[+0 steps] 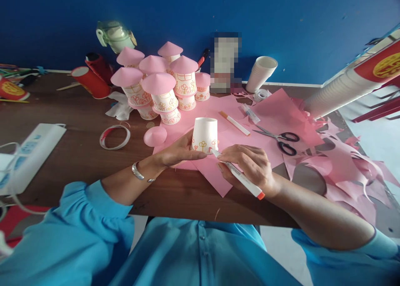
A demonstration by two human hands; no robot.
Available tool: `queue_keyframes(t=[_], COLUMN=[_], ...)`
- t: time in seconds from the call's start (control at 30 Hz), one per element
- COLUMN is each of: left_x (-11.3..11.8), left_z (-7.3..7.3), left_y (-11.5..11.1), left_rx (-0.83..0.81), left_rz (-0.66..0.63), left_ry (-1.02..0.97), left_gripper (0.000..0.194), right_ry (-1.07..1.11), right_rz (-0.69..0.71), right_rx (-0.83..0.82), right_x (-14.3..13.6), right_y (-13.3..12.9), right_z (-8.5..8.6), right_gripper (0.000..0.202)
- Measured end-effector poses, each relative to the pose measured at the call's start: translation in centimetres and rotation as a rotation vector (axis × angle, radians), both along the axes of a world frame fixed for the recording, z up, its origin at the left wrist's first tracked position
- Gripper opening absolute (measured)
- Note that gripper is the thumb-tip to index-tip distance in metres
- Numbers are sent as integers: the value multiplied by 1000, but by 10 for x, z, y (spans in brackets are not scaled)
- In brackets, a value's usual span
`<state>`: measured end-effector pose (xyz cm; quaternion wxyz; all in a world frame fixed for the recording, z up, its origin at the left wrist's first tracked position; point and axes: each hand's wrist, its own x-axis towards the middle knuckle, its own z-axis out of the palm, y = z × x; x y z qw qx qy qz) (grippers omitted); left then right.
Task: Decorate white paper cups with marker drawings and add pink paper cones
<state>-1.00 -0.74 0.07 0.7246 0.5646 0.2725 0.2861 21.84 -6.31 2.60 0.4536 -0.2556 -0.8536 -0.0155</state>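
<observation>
My left hand [179, 150] is closed around the lower part of a white paper cup [205, 131], held upside down above the table. Small flowers in red and yellow are drawn along the cup's lower band. In my right hand [250, 165] is a white marker with an orange-red end [245, 181], its tip at the cup's lower right edge. Just left of the cup lies a small pink paper cone [155, 136]. Behind it stand several decorated cup towers with pink cone roofs [158, 86].
Pink paper sheets [231, 140] and offcuts [346, 181] spread to the right, with scissors [278, 140] and another marker [234, 123] on them. Stacked white cups [261, 73] stand by the wall. A tape roll [114, 136] and a power strip [34, 156] lie left.
</observation>
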Motion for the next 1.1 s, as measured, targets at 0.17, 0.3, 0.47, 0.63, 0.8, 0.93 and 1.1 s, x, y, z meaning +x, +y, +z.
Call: queue_keyframes(t=[0.17, 0.3, 0.47, 0.63, 0.8, 0.93, 1.1], left_x=[1, 1, 1, 1, 0, 1, 2], left_z=[1, 2, 3, 2, 0, 0, 2], left_y=[0, -1, -1, 0, 0, -1, 0], left_rx=[-16, -15, 1, -6, 5, 6, 25], left_rz=[-13, -2, 1, 1, -2, -2, -17], left_ry=[-20, -18, -6, -14, -20, 3, 10], left_gripper=[62, 64, 62, 59, 59, 71, 70], right_ry=[16, 10, -1, -13, -2, -2, -8], right_rz=[-5, -16, -14, 1, 0, 5, 1], right_rx=[-11, -16, -9, -14, -8, -5, -5], right_x=[1, 1, -1, -2, -1, -1, -1], right_y=[0, -1, -2, -2, -3, -2, -2], right_z=[0, 0, 1, 3, 3, 2, 2], right_gripper=[23, 24, 20, 19, 20, 21, 19])
